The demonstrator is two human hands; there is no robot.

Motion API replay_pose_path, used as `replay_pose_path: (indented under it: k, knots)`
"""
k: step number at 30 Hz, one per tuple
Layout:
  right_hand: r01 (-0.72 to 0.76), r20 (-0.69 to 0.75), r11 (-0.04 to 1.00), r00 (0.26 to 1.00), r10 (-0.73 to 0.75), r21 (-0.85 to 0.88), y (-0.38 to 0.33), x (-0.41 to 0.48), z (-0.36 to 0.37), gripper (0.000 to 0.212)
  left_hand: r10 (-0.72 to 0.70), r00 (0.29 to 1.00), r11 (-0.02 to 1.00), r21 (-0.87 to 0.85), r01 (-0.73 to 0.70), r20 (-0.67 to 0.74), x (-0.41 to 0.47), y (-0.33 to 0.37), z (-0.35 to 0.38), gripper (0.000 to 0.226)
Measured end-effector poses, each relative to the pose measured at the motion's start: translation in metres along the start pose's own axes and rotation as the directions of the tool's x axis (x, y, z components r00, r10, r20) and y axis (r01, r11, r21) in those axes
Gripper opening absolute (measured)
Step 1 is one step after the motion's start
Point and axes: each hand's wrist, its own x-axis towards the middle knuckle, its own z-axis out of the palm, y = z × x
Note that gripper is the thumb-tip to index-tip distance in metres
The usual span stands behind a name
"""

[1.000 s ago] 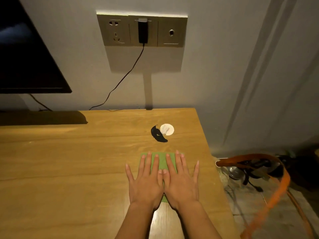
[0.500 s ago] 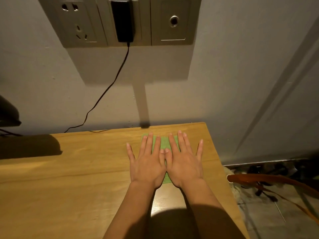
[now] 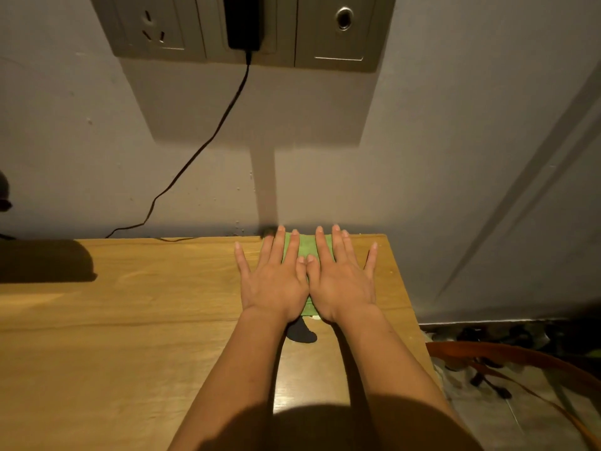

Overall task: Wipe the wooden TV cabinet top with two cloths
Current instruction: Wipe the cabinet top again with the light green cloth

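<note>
Head view: the left hand (image 3: 276, 281) and right hand (image 3: 343, 281) lie flat side by side, fingers straight and spread, thumbs touching, both pressing down on a green cloth (image 3: 304, 247) (neither grips it). Their fingertips reach the rear edge of the wooden cabinet top (image 3: 130, 320), against the wall (image 3: 325, 174). The cabinet's right edge runs near the right little finger; broad bare wood stretches leftward. The cloth lies flat, mostly hidden under the palms. A black patch (image 3: 302, 333) sits between the forearms, touching the cloth's near edge.
</note>
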Motion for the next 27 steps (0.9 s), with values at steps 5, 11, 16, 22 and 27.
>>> replay_pose_path:
  k: [5,11,16,22,27]
  knots:
    - [-0.008,-0.020,1.000,1.000,0.008,0.018,0.001,-0.023,0.002,0.059,-0.010,1.000,1.000,0.004,0.010,0.016,-0.024,0.004,0.000,0.057]
    - [-0.002,-0.023,1.000,1.000,0.002,0.012,0.006,-0.106,0.002,0.061,0.009,1.000,1.000,0.006,-0.010,0.023,-0.102,0.010,0.000,0.056]
    - [-0.010,0.000,1.000,1.000,0.010,0.017,0.016,-0.208,0.000,0.061,0.005,0.998,0.999,0.043,-0.007,0.056,-0.207,0.025,0.000,0.057]
    - [-0.033,0.067,0.999,0.997,0.034,-0.014,0.038,-0.347,-0.007,0.066,-0.012,0.989,0.998,0.058,0.003,0.146,-0.345,0.060,-0.005,0.064]
    - [-0.089,0.087,0.996,0.992,0.089,-0.005,0.059,-0.429,-0.013,0.066,0.038,0.980,0.994,0.094,-0.058,0.197,-0.417,0.089,-0.012,0.059]
